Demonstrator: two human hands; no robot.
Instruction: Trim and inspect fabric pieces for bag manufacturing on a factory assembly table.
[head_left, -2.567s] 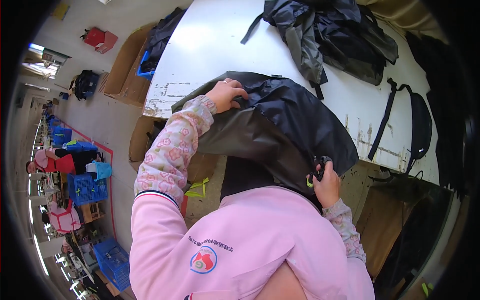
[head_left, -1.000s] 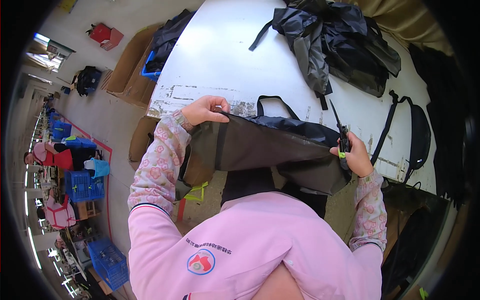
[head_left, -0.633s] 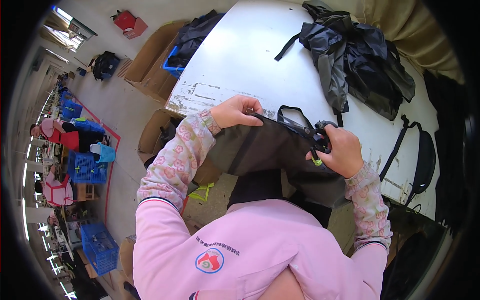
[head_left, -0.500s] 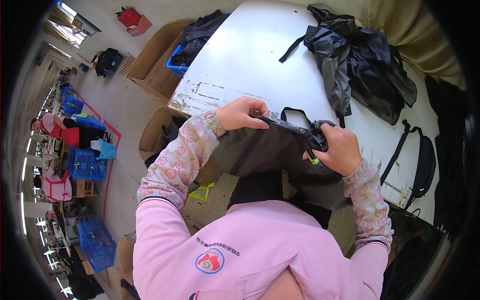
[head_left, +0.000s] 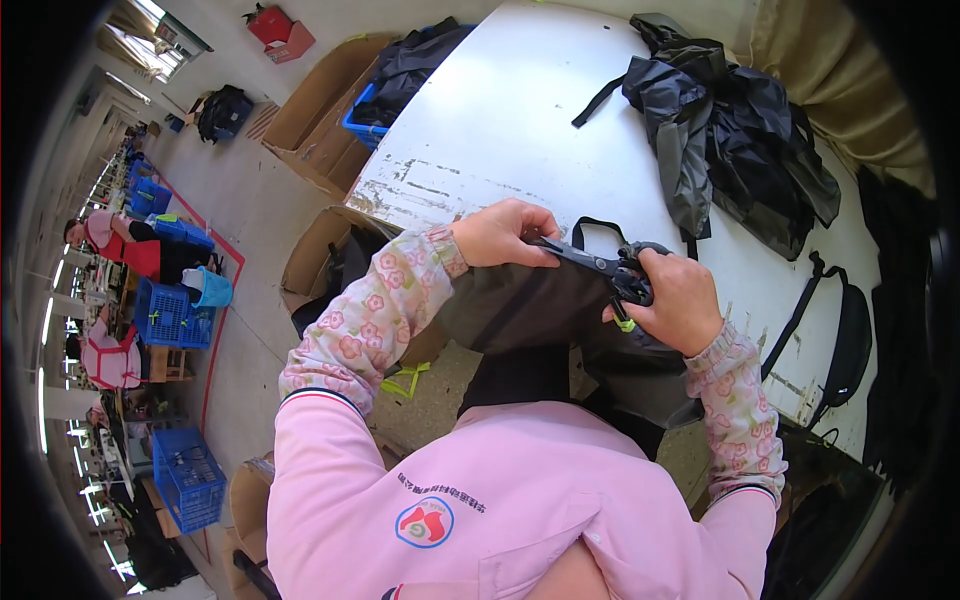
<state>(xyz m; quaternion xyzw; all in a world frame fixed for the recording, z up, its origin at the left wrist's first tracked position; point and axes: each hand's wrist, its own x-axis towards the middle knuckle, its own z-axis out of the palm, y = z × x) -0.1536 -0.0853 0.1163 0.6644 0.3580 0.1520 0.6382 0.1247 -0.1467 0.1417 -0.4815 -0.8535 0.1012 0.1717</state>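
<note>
My left hand (head_left: 502,233) pinches the upper edge of a dark grey-black fabric bag (head_left: 535,310) that hangs over my lap at the table's near edge. My right hand (head_left: 686,302) grips black-handled scissors (head_left: 592,262). Their blades point left, with the tips right beside my left fingertips. Whether the blades are on the fabric or on a thread I cannot make out. A narrow black strap loop (head_left: 598,226) stands up behind the blades. Below my right fingers shows a small yellow-green piece (head_left: 624,322), partly hidden.
Black and grey fabric pieces (head_left: 735,140) lie heaped on the white table (head_left: 520,100). A black pouch with a strap (head_left: 846,345) rests at the right. Cardboard boxes (head_left: 325,110) and a blue crate (head_left: 362,128) stand left of the table. Co-workers (head_left: 125,245) are farther left.
My left hand has come slightly right, closer to my right hand, still pinching. The scissors remain in my right hand. The whole view has shifted a little.
</note>
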